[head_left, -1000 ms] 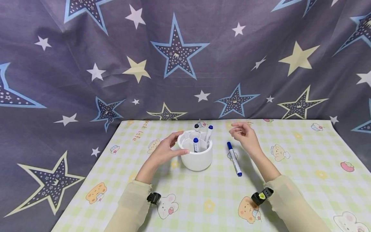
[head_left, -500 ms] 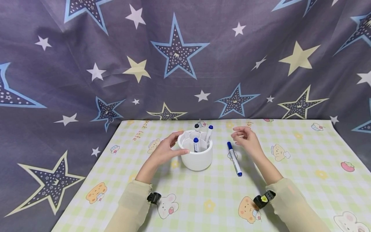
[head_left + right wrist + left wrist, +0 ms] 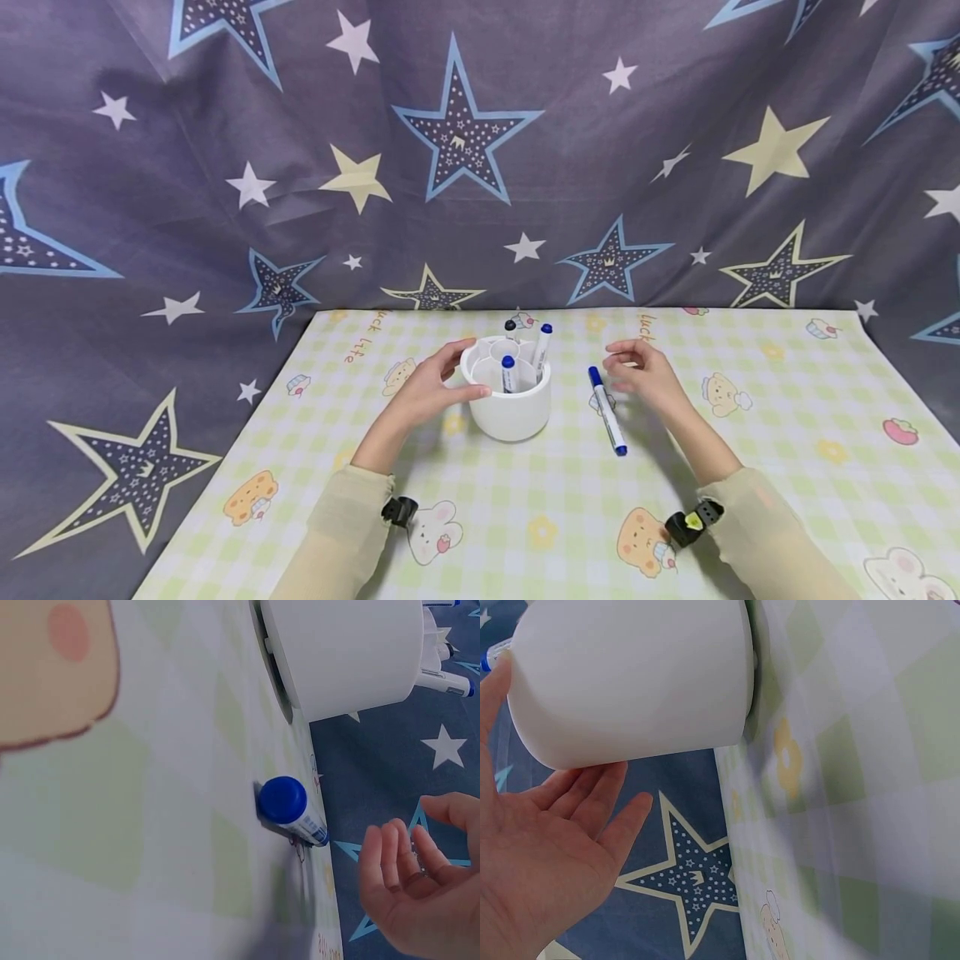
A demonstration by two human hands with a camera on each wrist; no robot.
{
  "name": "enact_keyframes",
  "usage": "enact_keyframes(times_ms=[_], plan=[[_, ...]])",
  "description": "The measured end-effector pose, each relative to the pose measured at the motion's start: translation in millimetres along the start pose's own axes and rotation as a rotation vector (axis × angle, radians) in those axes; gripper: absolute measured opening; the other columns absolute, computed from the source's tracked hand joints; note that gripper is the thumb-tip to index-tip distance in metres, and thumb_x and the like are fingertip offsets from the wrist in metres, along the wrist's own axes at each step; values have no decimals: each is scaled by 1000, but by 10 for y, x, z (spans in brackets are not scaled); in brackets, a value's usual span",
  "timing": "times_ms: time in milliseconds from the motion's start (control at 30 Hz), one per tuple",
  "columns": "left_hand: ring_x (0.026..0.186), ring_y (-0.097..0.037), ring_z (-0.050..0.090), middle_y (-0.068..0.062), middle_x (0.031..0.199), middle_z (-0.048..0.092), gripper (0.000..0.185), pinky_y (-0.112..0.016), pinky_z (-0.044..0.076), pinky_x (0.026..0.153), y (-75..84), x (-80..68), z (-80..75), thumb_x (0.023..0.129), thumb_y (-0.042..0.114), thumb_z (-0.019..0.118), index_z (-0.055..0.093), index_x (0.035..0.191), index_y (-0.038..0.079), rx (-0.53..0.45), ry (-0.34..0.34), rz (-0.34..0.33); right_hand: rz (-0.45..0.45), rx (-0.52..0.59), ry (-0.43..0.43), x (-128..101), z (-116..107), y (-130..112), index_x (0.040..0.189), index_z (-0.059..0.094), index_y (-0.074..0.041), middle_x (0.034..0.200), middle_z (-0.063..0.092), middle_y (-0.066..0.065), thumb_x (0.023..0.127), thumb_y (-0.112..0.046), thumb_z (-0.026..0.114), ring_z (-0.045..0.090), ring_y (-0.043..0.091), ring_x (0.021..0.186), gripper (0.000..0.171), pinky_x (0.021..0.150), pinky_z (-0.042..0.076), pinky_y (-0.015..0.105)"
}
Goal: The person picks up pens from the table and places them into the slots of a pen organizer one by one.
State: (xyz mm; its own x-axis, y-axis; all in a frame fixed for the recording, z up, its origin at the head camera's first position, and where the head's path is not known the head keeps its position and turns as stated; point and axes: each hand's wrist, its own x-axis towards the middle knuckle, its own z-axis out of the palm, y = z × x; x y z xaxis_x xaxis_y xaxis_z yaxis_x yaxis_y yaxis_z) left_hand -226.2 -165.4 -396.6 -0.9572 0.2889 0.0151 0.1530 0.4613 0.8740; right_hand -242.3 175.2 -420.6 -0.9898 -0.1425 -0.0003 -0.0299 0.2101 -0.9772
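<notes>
A round white pen holder [image 3: 510, 415] with inner compartments stands on the table. Two blue-capped markers, a nearer one [image 3: 508, 375] and a taller one [image 3: 542, 350], and a black-capped one [image 3: 510, 329] poke out of it. My left hand [image 3: 426, 390] grips its left side, thumb on the near rim and fingers round the back; the left wrist view shows the white wall [image 3: 630, 682] against those fingers. Another blue-capped marker [image 3: 607, 412] lies on the cloth to the right. Just beyond its far end, my right hand [image 3: 641, 375] hovers with loosely bent fingers, holding nothing.
A green-and-white checked tablecloth [image 3: 540, 492] printed with cartoon animals and flowers covers the table. Behind the table's far edge hangs a dark curtain [image 3: 555, 192] with stars.
My right hand has drawn slightly nearer and to the right, toward the lying marker's side. My left hand, the pen holder and the markers have stayed in place.
</notes>
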Motion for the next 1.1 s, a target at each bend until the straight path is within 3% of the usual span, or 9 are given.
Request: enact_keyframes(times_ms=[100,367,767,933,1100], plan=[[148,-33,36,-10,160,38,80,-46,28,126,14,-8,-1,85,24,81,40,152,9,-2,-1,1,23,19,-35,-16,-6,6,132,46,14,105,65,10,97,-4,57,64,2,87,41,78,64,28],[148,-34,36,-11,159,39,80,-46,29,126,36,-10,-2,85,23,81,39,152,8,-1,0,3,93,47,-127,-54,-19,40,132,43,18,99,61,6,94,2,58,64,6,85,45,80,65,30],[148,-34,36,-11,159,38,80,-47,29,125,31,-21,-4,85,24,80,39,152,8,1,-4,-1,173,-8,-213,-128,-72,95,131,43,16,100,62,7,95,0,60,66,8,82,44,79,64,29],[148,-34,36,-11,160,38,79,-47,29,126,27,-20,-3,85,24,80,40,152,8,3,-4,5,194,-76,-245,-156,-88,120,128,44,17,93,62,4,92,-2,64,65,8,77,45,73,64,26],[148,-34,36,-11,160,38,79,-47,29,125,31,-23,-6,85,24,80,39,152,8,6,-6,7,242,-261,-234,-163,-39,157,119,50,10,87,56,5,88,-9,74,60,11,69,43,64,61,25]])
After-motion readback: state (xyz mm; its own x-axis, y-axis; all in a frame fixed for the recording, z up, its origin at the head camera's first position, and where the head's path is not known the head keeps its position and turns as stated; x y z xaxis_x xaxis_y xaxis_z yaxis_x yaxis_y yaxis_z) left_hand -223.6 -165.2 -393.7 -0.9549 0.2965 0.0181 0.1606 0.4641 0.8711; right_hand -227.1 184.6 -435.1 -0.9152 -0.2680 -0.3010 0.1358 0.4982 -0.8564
